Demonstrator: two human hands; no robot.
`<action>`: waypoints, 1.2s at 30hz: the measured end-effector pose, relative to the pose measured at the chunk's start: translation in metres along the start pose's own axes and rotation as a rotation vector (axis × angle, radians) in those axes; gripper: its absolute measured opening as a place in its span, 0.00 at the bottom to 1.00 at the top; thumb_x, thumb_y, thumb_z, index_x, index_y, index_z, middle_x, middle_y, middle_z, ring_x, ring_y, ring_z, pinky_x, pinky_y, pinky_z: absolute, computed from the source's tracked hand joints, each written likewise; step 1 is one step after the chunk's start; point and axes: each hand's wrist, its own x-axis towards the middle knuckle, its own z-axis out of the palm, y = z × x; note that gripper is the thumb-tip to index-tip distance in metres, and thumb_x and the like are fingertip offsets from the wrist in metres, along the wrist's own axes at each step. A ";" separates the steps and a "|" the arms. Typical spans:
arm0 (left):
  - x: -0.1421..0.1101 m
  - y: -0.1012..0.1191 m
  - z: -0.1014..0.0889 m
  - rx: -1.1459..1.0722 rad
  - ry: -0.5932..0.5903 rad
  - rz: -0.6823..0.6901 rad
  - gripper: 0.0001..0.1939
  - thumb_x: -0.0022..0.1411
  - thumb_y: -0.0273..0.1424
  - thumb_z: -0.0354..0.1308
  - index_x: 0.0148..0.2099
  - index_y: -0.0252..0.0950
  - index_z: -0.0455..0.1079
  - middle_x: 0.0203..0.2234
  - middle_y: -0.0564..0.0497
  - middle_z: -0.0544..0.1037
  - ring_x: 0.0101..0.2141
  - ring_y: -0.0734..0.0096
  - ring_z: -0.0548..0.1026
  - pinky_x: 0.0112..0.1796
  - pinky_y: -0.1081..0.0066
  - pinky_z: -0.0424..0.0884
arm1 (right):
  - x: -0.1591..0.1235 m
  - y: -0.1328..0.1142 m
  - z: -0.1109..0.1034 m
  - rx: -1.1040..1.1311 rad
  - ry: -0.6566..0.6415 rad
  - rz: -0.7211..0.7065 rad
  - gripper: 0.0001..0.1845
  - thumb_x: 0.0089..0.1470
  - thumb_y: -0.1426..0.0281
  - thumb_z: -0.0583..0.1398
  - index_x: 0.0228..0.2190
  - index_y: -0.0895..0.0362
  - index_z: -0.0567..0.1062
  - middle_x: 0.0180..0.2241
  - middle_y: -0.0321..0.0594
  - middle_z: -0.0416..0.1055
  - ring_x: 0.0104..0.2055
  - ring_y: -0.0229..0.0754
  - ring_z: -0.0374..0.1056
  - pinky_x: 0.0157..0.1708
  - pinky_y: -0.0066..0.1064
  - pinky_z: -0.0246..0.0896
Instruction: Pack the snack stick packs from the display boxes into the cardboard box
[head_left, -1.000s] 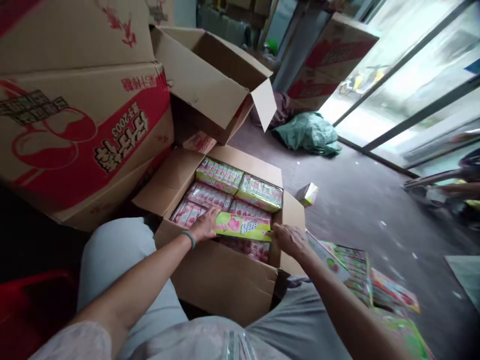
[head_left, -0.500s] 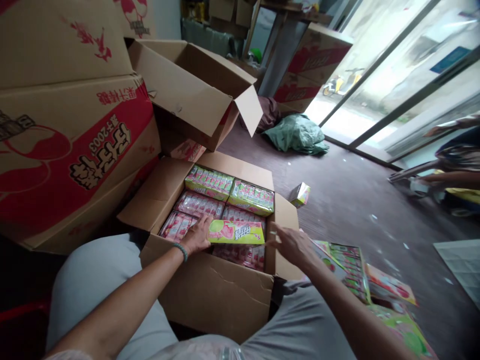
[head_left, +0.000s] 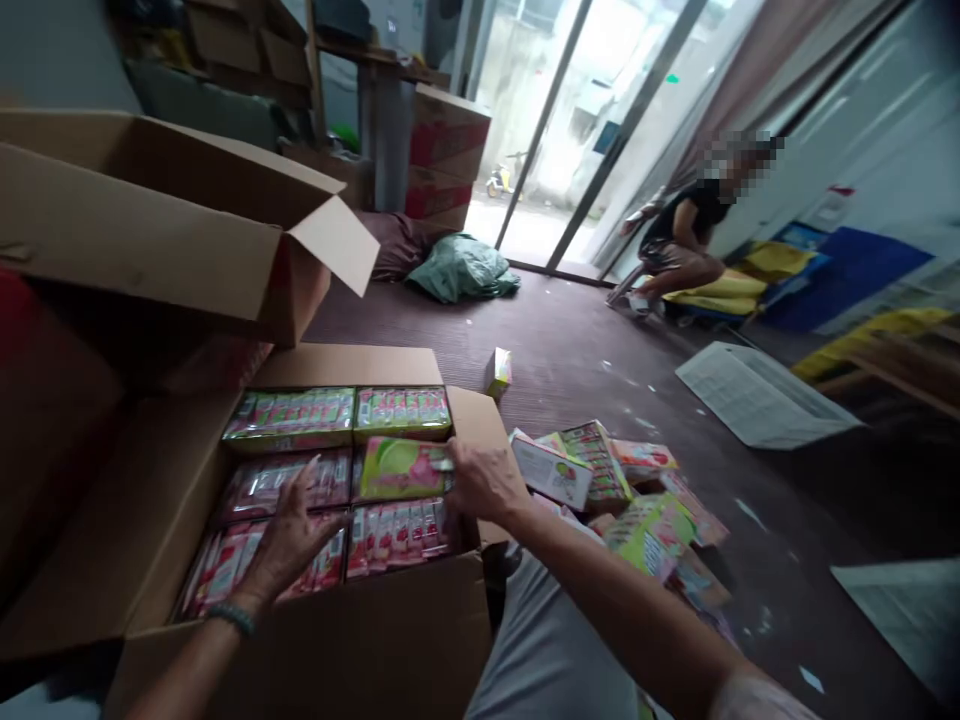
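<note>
Presently, the left hand point(head_left: 289, 535) is clear of the yellow-green carton point(head_left: 401, 468) it gripped half a second earlier; its fingers are spread above the pink sachets point(head_left: 251, 488) at left. The right hand point(head_left: 480, 480), previously detached, has its fingers clamped on the yellow-green carton's right end. The yellow-green carton sits within the opening of the cardboard box point(head_left: 315, 660), right of the left fingers
</note>
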 end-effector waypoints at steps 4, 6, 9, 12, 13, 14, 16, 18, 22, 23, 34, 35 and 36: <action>0.055 0.007 0.004 0.160 0.067 0.091 0.46 0.59 0.59 0.47 0.66 0.27 0.52 0.58 0.33 0.62 0.59 0.46 0.61 0.59 0.51 0.59 | -0.034 0.074 -0.030 -0.137 0.130 0.430 0.24 0.51 0.64 0.63 0.48 0.59 0.68 0.38 0.49 0.75 0.40 0.52 0.72 0.37 0.38 0.63; 0.092 0.014 0.009 0.297 0.074 0.144 0.46 0.61 0.59 0.41 0.62 0.22 0.58 0.55 0.30 0.64 0.58 0.44 0.61 0.59 0.51 0.58 | -0.044 0.095 -0.030 -0.197 0.155 0.604 0.27 0.52 0.62 0.65 0.51 0.58 0.67 0.40 0.50 0.74 0.40 0.53 0.72 0.37 0.39 0.64; 0.152 0.032 0.023 0.495 -0.028 0.158 0.42 0.63 0.56 0.36 0.58 0.22 0.63 0.52 0.30 0.65 0.55 0.42 0.62 0.56 0.51 0.60 | -0.037 0.095 -0.011 -0.084 0.200 0.632 0.30 0.55 0.56 0.62 0.54 0.57 0.66 0.42 0.50 0.74 0.40 0.51 0.71 0.36 0.38 0.65; 0.202 0.054 0.045 0.630 -0.205 0.206 0.40 0.65 0.55 0.32 0.52 0.25 0.67 0.47 0.32 0.69 0.49 0.46 0.65 0.52 0.54 0.63 | -0.007 0.072 0.020 0.173 0.166 0.522 0.24 0.59 0.54 0.58 0.48 0.59 0.69 0.40 0.47 0.75 0.40 0.48 0.72 0.37 0.35 0.65; 0.215 0.059 0.054 0.662 -0.250 0.235 0.40 0.65 0.55 0.30 0.50 0.25 0.67 0.45 0.33 0.70 0.48 0.48 0.65 0.52 0.55 0.63 | 0.004 0.065 0.029 0.247 0.112 0.495 0.21 0.60 0.55 0.57 0.46 0.58 0.70 0.39 0.46 0.75 0.39 0.47 0.73 0.36 0.35 0.65; 0.227 0.063 0.063 0.690 -0.291 0.258 0.40 0.66 0.55 0.28 0.49 0.25 0.67 0.43 0.34 0.71 0.47 0.49 0.66 0.51 0.56 0.63 | 0.014 0.059 0.037 0.304 0.056 0.463 0.19 0.61 0.56 0.56 0.43 0.57 0.71 0.38 0.45 0.76 0.39 0.46 0.73 0.35 0.34 0.65; 0.246 0.065 0.081 0.720 -0.363 0.255 0.42 0.66 0.56 0.27 0.48 0.25 0.67 0.41 0.35 0.72 0.46 0.50 0.67 0.51 0.56 0.63 | 0.029 0.052 0.048 0.372 -0.018 0.402 0.16 0.61 0.57 0.55 0.42 0.56 0.71 0.38 0.45 0.76 0.39 0.46 0.74 0.33 0.34 0.65; 0.263 0.061 0.096 0.734 -0.402 0.206 0.42 0.63 0.60 0.31 0.49 0.26 0.66 0.44 0.35 0.72 0.48 0.48 0.67 0.50 0.54 0.64 | 0.036 0.050 0.053 0.396 -0.022 0.345 0.15 0.61 0.58 0.55 0.40 0.56 0.71 0.38 0.45 0.76 0.39 0.47 0.74 0.33 0.34 0.65; 0.290 0.047 0.116 0.718 -0.393 0.104 0.42 0.54 0.64 0.46 0.49 0.29 0.66 0.49 0.34 0.72 0.50 0.40 0.68 0.48 0.44 0.64 | 0.041 0.051 0.052 0.429 -0.001 0.301 0.13 0.60 0.60 0.55 0.40 0.56 0.71 0.38 0.45 0.75 0.38 0.50 0.74 0.33 0.36 0.67; 0.292 0.043 0.120 0.698 -0.405 0.095 0.42 0.53 0.63 0.49 0.50 0.28 0.66 0.49 0.33 0.72 0.50 0.39 0.68 0.48 0.42 0.63 | 0.041 0.051 0.052 0.443 -0.003 0.304 0.13 0.59 0.60 0.56 0.40 0.56 0.71 0.39 0.45 0.75 0.39 0.51 0.74 0.34 0.38 0.68; 0.227 0.023 0.146 0.746 -0.191 0.133 0.37 0.62 0.49 0.45 0.68 0.36 0.57 0.67 0.40 0.58 0.67 0.52 0.50 0.64 0.47 0.31 | 0.060 0.042 0.081 0.407 -0.080 0.516 0.16 0.44 0.71 0.65 0.39 0.53 0.78 0.41 0.48 0.77 0.43 0.59 0.75 0.40 0.48 0.70; 0.222 0.026 0.144 0.746 -0.171 0.138 0.36 0.62 0.48 0.46 0.68 0.37 0.58 0.65 0.41 0.61 0.66 0.52 0.53 0.64 0.47 0.31 | 0.063 0.042 0.085 0.388 -0.084 0.535 0.17 0.43 0.72 0.66 0.39 0.52 0.78 0.40 0.48 0.77 0.42 0.59 0.75 0.39 0.47 0.70; 0.216 0.029 0.143 0.747 -0.140 0.142 0.34 0.63 0.47 0.46 0.67 0.40 0.60 0.63 0.42 0.65 0.65 0.52 0.57 0.64 0.47 0.32 | 0.065 0.043 0.089 0.370 -0.080 0.545 0.18 0.42 0.73 0.67 0.39 0.52 0.78 0.40 0.48 0.78 0.42 0.59 0.75 0.39 0.46 0.70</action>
